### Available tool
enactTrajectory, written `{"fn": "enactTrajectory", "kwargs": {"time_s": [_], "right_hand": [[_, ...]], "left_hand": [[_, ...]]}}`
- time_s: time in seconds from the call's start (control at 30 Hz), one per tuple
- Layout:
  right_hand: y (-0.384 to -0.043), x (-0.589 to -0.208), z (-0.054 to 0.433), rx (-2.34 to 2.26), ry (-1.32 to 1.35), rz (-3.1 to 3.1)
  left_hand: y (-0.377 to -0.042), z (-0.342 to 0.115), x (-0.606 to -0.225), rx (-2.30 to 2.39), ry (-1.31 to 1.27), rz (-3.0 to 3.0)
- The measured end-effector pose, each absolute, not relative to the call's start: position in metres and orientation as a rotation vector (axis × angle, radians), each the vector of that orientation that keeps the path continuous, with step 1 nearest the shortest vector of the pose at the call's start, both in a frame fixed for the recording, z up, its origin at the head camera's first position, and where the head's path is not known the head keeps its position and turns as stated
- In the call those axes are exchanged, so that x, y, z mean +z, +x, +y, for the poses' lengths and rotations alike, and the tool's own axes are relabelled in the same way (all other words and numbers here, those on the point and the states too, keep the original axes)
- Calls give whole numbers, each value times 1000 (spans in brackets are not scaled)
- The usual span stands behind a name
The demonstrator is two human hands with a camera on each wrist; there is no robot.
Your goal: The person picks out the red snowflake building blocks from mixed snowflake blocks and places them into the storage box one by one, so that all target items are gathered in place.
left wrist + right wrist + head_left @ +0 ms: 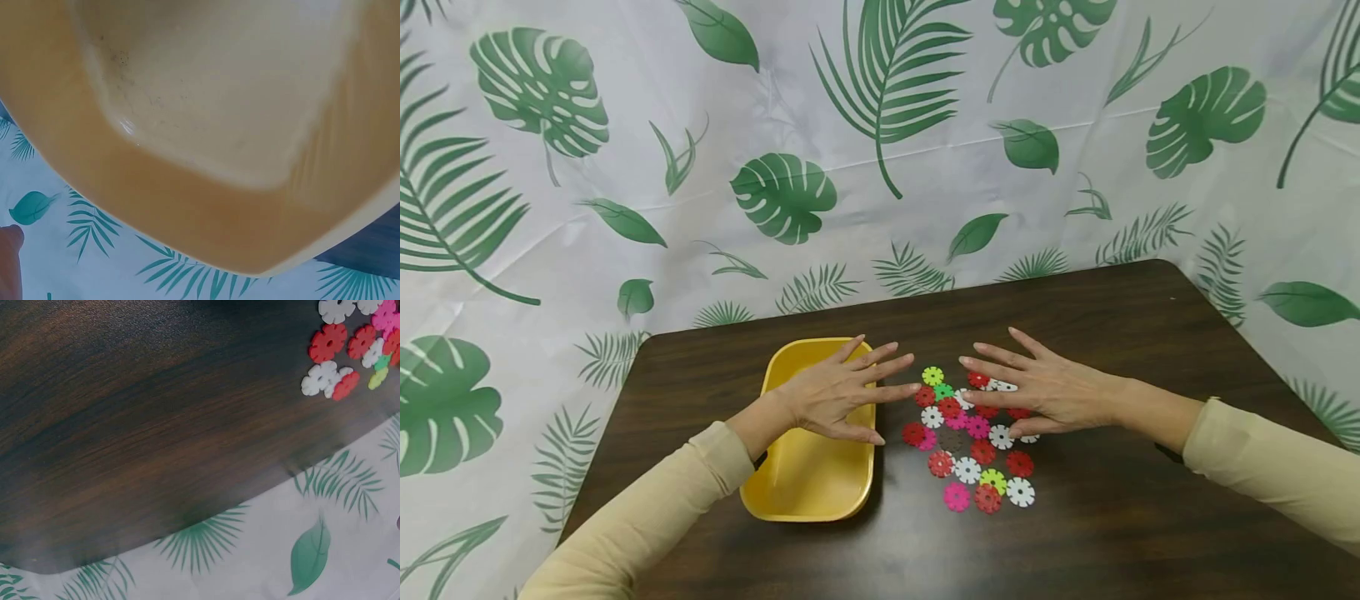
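Note:
Many flat, notched plastic discs point(977, 427) in red, white, pink, yellow, green and brown lie loosely spread on the dark wooden table point(1120, 533). Over the yellow basin point(820, 483) my left hand point(842, 392) hovers palm down, fingers spread, holding nothing. Its fingertips reach past the basin's right rim toward the discs. My right hand point(1060, 387), also spread and bare, is above the right part of the discs and hides some of them. Inside, the basin point(206, 112) shows a bare floor with small dark specks. Some discs point(328, 342) also appear at the upper right of the right wrist view.
Behind the table hangs a white cloth point(940, 200) printed with green leaves, close along the far table edge. The basin stands left of the discs. Dark tabletop point(156, 444) stretches to the right of the discs.

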State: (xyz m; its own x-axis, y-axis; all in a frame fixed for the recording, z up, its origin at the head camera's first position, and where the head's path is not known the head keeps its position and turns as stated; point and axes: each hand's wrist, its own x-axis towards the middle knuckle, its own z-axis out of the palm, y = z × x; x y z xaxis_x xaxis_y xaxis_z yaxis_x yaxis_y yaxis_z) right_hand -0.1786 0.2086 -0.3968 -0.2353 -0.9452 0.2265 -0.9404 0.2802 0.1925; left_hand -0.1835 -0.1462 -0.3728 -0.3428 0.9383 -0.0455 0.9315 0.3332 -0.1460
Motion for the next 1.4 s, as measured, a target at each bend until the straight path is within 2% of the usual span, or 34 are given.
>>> {"fn": "enactTrajectory", "kwargs": {"time_s": [0.47, 0.73, 1.1, 1.4], "right_hand": [[-175, -392, 216, -29, 1661, -2327], [-175, -390, 225, 100, 1576, -2392], [-171, -397, 234, 490, 1324, -2432], [-158, -419, 231, 853, 917, -2518]], "left_hand": [[-179, -151, -370, 112, -1734, -2584], [-173, -165, -366, -98, -1605, -2664], [-159, -202, -363, -574, -1137, -2845], [-145, -235, -372, -914, -719, -2914]]}}
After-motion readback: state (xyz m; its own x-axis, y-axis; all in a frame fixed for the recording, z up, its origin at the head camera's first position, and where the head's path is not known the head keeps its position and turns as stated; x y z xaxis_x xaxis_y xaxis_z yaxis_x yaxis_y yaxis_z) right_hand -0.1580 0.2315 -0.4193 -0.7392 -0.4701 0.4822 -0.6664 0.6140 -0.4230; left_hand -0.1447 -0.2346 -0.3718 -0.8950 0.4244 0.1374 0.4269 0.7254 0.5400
